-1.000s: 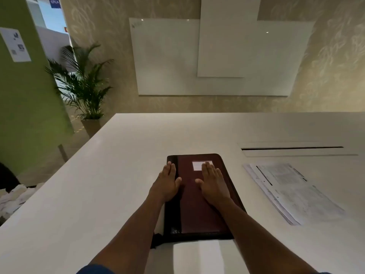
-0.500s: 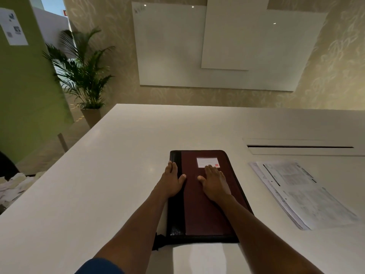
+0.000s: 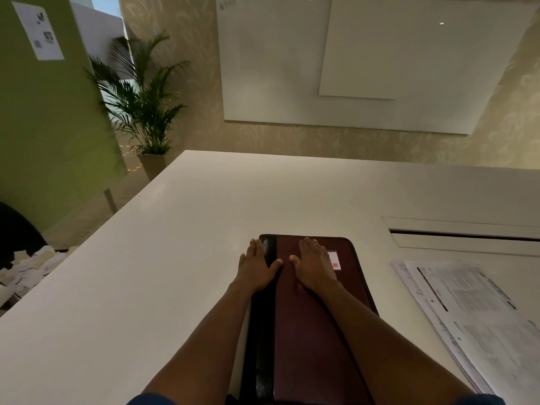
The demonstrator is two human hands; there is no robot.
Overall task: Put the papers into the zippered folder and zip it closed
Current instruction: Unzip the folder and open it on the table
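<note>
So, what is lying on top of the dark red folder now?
Both hands lie flat on the folder: the left hand over its black spine edge, the right hand partly covering a white label. The papers lie beside it. Its inside is hidden.

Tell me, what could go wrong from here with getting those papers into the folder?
The folder is closed, with both hands flat on its cover, the left hand at the black spine and the right hand over the label. Opening it toward the right might sweep the cover onto the papers lying loose close beside it. That stack is fanned unevenly, so sheets could slip apart or crease when lifted. Uneven edges might later catch in the zipper.
</note>
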